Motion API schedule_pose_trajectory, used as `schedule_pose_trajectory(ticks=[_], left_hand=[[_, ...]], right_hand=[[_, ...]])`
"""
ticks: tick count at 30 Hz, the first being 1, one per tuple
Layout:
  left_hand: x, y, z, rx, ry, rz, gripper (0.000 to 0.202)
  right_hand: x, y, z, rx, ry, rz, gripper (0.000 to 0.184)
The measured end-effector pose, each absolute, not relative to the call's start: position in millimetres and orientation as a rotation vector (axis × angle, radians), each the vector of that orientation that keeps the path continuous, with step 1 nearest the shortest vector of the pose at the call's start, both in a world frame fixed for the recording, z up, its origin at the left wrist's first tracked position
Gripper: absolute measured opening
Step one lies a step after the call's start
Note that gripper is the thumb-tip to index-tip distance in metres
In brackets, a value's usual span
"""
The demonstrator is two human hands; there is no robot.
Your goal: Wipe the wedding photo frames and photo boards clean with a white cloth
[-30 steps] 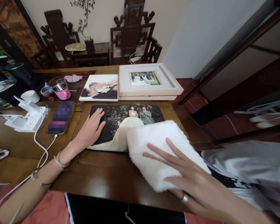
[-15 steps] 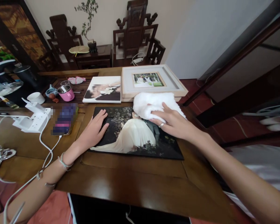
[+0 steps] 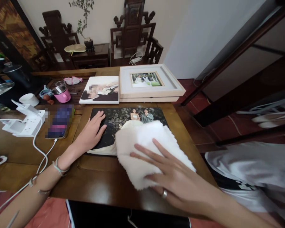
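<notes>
A dark wedding photo panel point(image 3: 123, 118) lies flat on the wooden table point(image 3: 97, 180). My left hand point(image 3: 91, 133) rests flat on the panel's left edge, fingers spread. My right hand point(image 3: 173, 180) presses a fluffy white cloth point(image 3: 142, 148) onto the panel's near right part, fingers stretched over it. The cloth hides the lower right of the picture.
Behind the panel lie a small canvas print point(image 3: 101, 90) and a framed photo point(image 3: 148, 80). To the left are a phone point(image 3: 58, 122), a white power strip point(image 3: 23, 122) with cable, a pink cup point(image 3: 61, 93) and a white bowl point(image 3: 28, 98). Carved chairs stand beyond.
My right hand has pulled the cloth from the panel's far right corner back toward me across the picture. The left hand has stayed in place.
</notes>
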State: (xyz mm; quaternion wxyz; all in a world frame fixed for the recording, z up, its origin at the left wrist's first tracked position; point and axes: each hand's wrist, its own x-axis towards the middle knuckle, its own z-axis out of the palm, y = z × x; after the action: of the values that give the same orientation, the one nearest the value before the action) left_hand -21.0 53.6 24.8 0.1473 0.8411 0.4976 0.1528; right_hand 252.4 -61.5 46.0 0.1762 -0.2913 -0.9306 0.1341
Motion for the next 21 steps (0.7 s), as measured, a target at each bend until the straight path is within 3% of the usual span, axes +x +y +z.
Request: schedule_pose_trajectory(ticks=[11, 21], left_hand=[[-23, 52, 26, 2.430, 1.427, 0.446, 0.049], [-20, 54, 23, 2.446, 1.465, 0.423, 0.052]], right_hand=[[266, 50, 46, -1.127, -2.597, 0.161, 0.025], [243, -51, 42, -0.933, -2.622, 0.205, 0.030]])
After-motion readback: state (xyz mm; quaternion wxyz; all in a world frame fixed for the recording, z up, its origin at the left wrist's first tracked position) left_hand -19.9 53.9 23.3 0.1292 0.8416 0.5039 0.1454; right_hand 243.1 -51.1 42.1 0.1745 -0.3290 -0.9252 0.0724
